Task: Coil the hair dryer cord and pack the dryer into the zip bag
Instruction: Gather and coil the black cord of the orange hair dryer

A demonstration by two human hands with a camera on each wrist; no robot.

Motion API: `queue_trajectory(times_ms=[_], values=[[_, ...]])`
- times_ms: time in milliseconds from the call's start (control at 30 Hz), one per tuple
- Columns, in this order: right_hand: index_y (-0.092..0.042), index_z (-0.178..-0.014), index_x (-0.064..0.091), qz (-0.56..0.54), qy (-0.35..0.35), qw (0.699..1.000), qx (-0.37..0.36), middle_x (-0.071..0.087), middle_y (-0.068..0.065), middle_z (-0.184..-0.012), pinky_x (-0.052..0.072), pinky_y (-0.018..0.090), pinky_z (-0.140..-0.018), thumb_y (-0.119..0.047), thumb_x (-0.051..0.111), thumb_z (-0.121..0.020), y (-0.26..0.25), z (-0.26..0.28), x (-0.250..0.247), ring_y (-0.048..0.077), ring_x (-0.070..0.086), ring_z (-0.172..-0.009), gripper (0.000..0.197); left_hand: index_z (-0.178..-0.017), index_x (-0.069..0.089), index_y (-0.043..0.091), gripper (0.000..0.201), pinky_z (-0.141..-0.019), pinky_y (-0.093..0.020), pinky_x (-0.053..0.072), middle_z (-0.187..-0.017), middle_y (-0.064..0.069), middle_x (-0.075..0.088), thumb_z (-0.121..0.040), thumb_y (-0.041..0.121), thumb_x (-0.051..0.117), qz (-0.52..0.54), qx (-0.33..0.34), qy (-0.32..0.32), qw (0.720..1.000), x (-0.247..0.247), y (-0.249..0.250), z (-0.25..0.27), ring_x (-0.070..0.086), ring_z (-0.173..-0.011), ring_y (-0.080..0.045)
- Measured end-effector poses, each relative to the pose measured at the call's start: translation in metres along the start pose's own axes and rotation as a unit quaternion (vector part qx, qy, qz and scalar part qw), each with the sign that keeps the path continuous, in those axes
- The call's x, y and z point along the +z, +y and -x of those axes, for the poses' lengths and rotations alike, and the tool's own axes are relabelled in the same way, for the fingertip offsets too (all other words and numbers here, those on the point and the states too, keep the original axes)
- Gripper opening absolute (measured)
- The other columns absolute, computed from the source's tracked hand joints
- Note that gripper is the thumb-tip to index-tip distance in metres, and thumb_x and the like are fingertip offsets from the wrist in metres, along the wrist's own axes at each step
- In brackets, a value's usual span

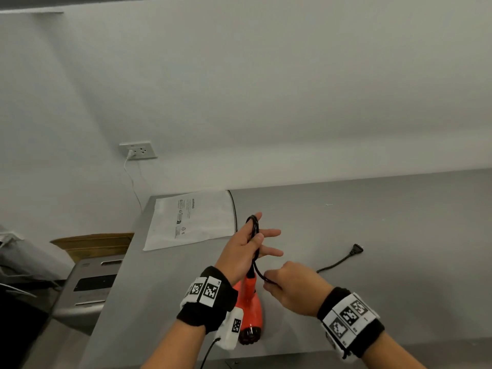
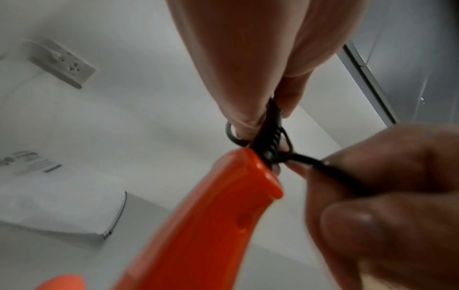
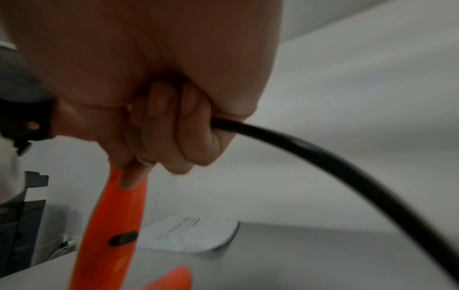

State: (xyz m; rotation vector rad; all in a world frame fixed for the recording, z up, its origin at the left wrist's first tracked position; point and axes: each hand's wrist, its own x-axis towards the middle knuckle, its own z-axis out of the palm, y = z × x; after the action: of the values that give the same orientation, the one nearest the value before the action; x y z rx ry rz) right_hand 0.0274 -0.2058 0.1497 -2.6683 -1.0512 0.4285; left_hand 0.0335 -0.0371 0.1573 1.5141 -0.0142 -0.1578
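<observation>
The orange hair dryer (image 1: 250,310) hangs nozzle-down near the grey table's (image 1: 386,225) front edge, partly hidden by my left wrist. My left hand (image 1: 257,235) is raised above it; black cord (image 1: 255,227) loops over the index finger and the thumb pinches them, while the other fingers are straight. My right hand (image 1: 269,282) pinches the cord just beside the handle end (image 2: 261,172). From there the cord (image 3: 323,157) trails right to the plug (image 1: 356,249) lying on the table. The white zip bag (image 1: 191,219) lies flat at the back left.
A wall socket (image 1: 138,150) with a white plug and cable is behind the table's left corner. A cardboard box (image 1: 93,245) and a grey machine (image 1: 90,286) stand lower, left of the table edge.
</observation>
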Motion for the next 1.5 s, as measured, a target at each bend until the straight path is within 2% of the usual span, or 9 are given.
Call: queue_trajectory(times_ms=[233,467,567,733,1033,1167,1267,1367,1500], values=[[-0.026,-0.095,0.062,0.048,0.155,0.986,-0.046,0.054,-0.009,-0.066,0.04,0.029,-0.058,-0.044,0.051,-0.098,0.021,0.011,-0.059,0.013,0.049,-0.059,0.021,-0.147,0.042,0.028,0.039,-0.077,-0.038,0.061,-0.086,-0.008,0.077,-0.108,0.021,0.038,-0.135,0.003,-0.014,0.991,0.004,0.005,0.002,0.063,-0.049,-0.021],[-0.04,-0.128,0.05,-0.008,0.147,0.989,-0.025,0.039,-0.02,-0.061,0.043,0.028,-0.062,-0.034,0.054,-0.091,0.041,-0.005,-0.07,0.003,0.043,-0.058,0.038,-0.093,0.066,0.008,0.04,-0.046,-0.027,0.034,-0.052,0.003,0.035,-0.106,0.039,0.043,-0.057,-0.012,-0.056,0.997,0.013,0.004,0.01,0.03,-0.043,-0.012],[-0.03,-0.086,0.058,-0.074,0.118,0.989,-0.055,0.045,-0.014,-0.055,0.047,0.038,-0.06,-0.026,0.059,-0.083,0.035,-0.015,-0.061,0.01,0.044,-0.056,0.005,-0.07,0.057,0.013,0.05,-0.046,-0.028,0.02,-0.051,0.003,0.03,-0.097,0.053,0.046,-0.039,-0.023,-0.055,0.997,0.018,0.007,0.012,0.021,-0.041,-0.011],[-0.024,-0.058,0.057,-0.239,0.13,0.962,-0.021,0.052,-0.003,-0.052,0.037,0.028,-0.057,-0.021,0.061,-0.078,0.04,-0.024,-0.058,0.007,0.042,-0.053,0.021,-0.057,0.043,0.019,0.054,-0.045,-0.027,0.03,-0.051,0.0,0.027,-0.099,0.052,0.05,-0.059,-0.01,-0.063,0.996,0.012,0.004,0.014,0.021,-0.042,-0.015],[-0.012,-0.071,0.06,-0.474,0.11,0.873,0.034,0.038,-0.007,-0.049,0.027,0.019,-0.044,-0.013,0.061,-0.091,0.044,-0.033,-0.026,0.007,0.031,-0.043,0.02,-0.059,0.043,0.005,0.052,-0.042,-0.025,0.022,-0.047,0.002,0.029,-0.105,0.028,0.05,-0.059,-0.02,-0.048,0.997,0.006,0.002,0.012,0.021,-0.039,-0.014],[-0.027,-0.085,0.056,-0.356,0.187,0.909,0.114,0.057,-0.013,-0.066,0.045,0.032,-0.062,-0.045,0.05,-0.1,0.031,-0.034,0.028,0.005,0.049,-0.058,0.024,-0.079,0.062,0.009,0.036,-0.04,-0.026,0.012,-0.047,0.0,0.035,-0.107,0.021,0.044,0.037,-0.012,-0.035,0.999,0.006,-0.003,0.007,0.021,-0.035,-0.007],[-0.017,-0.115,0.053,-0.178,0.064,0.978,0.09,0.066,0.006,-0.099,0.052,0.044,-0.078,-0.036,0.039,-0.105,0.01,-0.019,0.056,0.027,0.065,-0.083,0.026,-0.11,0.064,0.001,0.027,-0.038,-0.02,0.032,-0.075,-0.016,0.071,-0.107,0.017,0.043,0.057,0.021,-0.014,0.998,0.002,-0.007,0.005,0.046,-0.037,-0.012],[-0.012,-0.111,0.052,-0.034,-0.004,0.999,0.015,0.067,0.011,-0.089,0.055,0.045,-0.07,-0.028,0.036,-0.104,-0.008,-0.004,0.048,0.035,0.064,-0.073,0.023,-0.131,0.054,0.009,0.027,-0.069,-0.027,0.06,-0.117,-0.014,0.075,-0.107,0.012,0.042,0.047,0.024,-0.02,0.998,0.002,-0.009,0.004,0.076,-0.081,-0.03],[-0.015,-0.112,0.056,0.062,0.085,0.994,-0.032,0.07,0.009,-0.083,0.047,0.037,-0.058,-0.026,0.036,-0.1,-0.003,0.006,0.001,0.028,0.055,-0.059,0.026,-0.136,0.05,0.022,0.032,-0.083,-0.029,0.058,-0.109,-0.009,0.077,-0.108,0.012,0.039,-0.07,0.017,-0.022,0.997,0.001,-0.01,0.003,0.076,-0.093,-0.023]])
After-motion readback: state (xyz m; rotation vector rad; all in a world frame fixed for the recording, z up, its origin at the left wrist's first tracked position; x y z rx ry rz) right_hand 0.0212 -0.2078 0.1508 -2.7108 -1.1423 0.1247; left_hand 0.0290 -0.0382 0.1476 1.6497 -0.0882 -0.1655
